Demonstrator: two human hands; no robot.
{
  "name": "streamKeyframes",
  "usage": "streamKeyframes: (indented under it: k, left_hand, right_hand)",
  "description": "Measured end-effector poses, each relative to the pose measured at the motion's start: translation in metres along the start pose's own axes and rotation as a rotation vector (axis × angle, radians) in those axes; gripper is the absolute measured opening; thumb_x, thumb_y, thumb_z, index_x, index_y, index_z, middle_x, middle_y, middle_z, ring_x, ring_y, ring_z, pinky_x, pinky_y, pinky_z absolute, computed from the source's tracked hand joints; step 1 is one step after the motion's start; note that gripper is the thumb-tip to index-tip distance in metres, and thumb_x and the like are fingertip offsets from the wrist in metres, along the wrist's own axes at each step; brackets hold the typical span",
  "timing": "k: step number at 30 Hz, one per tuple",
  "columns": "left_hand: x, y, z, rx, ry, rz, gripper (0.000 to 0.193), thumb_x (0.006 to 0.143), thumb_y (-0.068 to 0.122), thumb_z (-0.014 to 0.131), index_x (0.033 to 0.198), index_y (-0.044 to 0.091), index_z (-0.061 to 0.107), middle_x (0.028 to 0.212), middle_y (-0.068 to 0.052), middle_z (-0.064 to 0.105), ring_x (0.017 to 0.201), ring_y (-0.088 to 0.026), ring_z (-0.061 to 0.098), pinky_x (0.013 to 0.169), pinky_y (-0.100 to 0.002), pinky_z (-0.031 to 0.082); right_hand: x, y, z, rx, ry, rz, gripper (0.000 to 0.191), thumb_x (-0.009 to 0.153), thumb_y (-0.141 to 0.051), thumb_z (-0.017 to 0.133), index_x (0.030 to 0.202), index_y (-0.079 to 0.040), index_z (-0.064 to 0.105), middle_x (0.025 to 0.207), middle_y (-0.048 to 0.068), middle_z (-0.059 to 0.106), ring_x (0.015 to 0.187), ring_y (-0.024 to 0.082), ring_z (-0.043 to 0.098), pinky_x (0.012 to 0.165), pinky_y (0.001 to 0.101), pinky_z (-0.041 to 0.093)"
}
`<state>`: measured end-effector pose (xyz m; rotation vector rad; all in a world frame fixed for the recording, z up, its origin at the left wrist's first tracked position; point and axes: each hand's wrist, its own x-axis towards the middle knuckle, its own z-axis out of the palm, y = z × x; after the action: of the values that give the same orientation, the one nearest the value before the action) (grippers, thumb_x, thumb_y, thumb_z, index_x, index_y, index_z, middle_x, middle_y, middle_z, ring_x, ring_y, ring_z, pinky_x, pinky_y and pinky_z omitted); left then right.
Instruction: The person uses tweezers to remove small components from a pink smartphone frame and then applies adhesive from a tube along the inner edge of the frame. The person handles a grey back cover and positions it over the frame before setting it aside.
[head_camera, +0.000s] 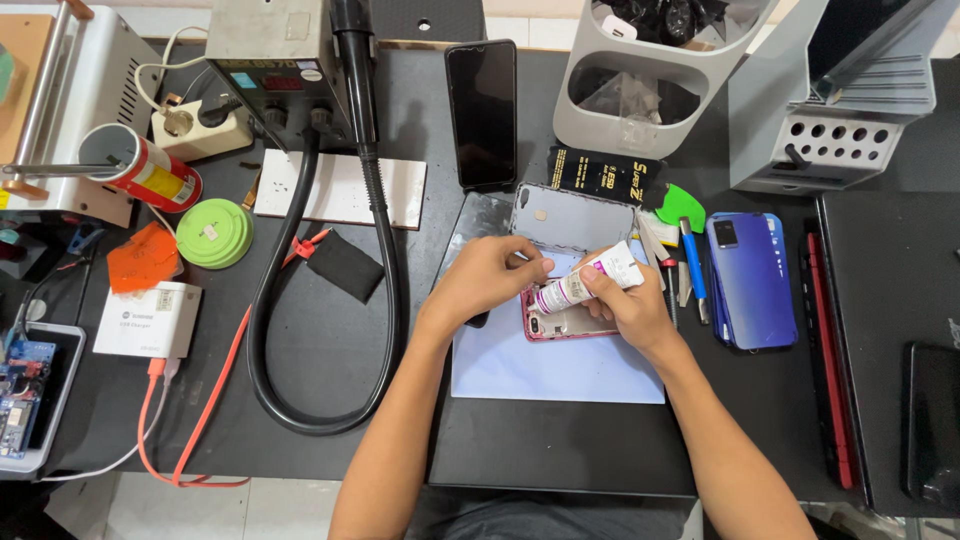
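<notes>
Black workbench (560, 450); hands (560, 285) on glue tube (585, 280).

A black phone (482, 112) lies face up beside a coiled black hose (385, 250). A blue phone (752, 278) sits right of what may be prying tools (680, 255). A green round lid (214, 233) rests far left.

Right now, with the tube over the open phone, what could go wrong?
1. The right hand holds the small tube right above the pink phone frame; too hard a squeeze could spill its contents inside.
2. The left hand is at the tube's tip, so the fingers may get smeared.
3. The grey back cover lies close by and could catch drips.
</notes>
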<state>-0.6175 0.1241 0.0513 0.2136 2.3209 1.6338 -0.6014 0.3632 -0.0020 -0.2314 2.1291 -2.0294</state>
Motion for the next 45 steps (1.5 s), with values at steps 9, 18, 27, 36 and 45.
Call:
streamKeyframes:
  k: [9, 18, 27, 36, 45]
  left_hand:
    - [0.0002, -0.0022, 0.0027, 0.016, -0.036, -0.020, 0.031, 0.086, 0.032, 0.073, 0.097, 0.003, 0.078, 0.081, -0.010, 0.080, 0.073, -0.016, 0.076, 0.068, -0.030, 0.057]
    - [0.0017, -0.0032, 0.0028, 0.031, -0.048, -0.011, 0.030, 0.088, 0.032, 0.072, 0.094, 0.003, 0.078, 0.081, -0.008, 0.081, 0.072, -0.015, 0.077, 0.068, -0.030, 0.057]
    - [0.0023, -0.0018, 0.0023, 0.037, -0.046, -0.011, 0.030, 0.088, 0.033, 0.072, 0.094, 0.004, 0.078, 0.082, -0.008, 0.081, 0.074, -0.015, 0.077, 0.070, -0.029, 0.057]
    - [0.0012, -0.0003, 0.0019, 0.026, -0.048, -0.019, 0.031, 0.088, 0.033, 0.072, 0.094, 0.003, 0.078, 0.082, -0.008, 0.081, 0.075, -0.014, 0.078, 0.070, -0.029, 0.057]
    - [0.0003, 0.0000, 0.0010, 0.018, -0.044, -0.002, 0.031, 0.089, 0.033, 0.072, 0.094, 0.003, 0.077, 0.081, -0.009, 0.081, 0.074, -0.014, 0.077, 0.069, -0.029, 0.057]
  right_hand:
    - [-0.0011, 0.0013, -0.0003, -0.021, -0.023, 0.015, 0.028, 0.098, -0.027, 0.065, 0.106, -0.001, 0.068, 0.075, 0.005, 0.066, 0.057, 0.007, 0.054, 0.049, 0.0223, 0.041]
    - [-0.0028, -0.0004, -0.0013, -0.041, -0.040, 0.009, 0.027, 0.098, -0.027, 0.064, 0.102, -0.001, 0.070, 0.076, 0.004, 0.066, 0.059, 0.007, 0.055, 0.051, 0.0229, 0.043]
    - [-0.0032, -0.0016, -0.0003, -0.055, -0.048, 0.027, 0.028, 0.097, -0.028, 0.065, 0.100, 0.000, 0.070, 0.076, 0.004, 0.067, 0.060, 0.007, 0.055, 0.052, 0.0233, 0.043]
    - [-0.0044, -0.0051, 0.0021, -0.049, -0.046, 0.037, 0.028, 0.097, -0.027, 0.065, 0.102, 0.000, 0.070, 0.074, 0.004, 0.065, 0.059, 0.007, 0.054, 0.052, 0.0236, 0.043]
    - [-0.0036, -0.0044, 0.0017, -0.067, -0.054, 0.052, 0.029, 0.096, -0.028, 0.065, 0.100, 0.000, 0.071, 0.075, 0.004, 0.067, 0.059, 0.008, 0.056, 0.052, 0.0237, 0.045]
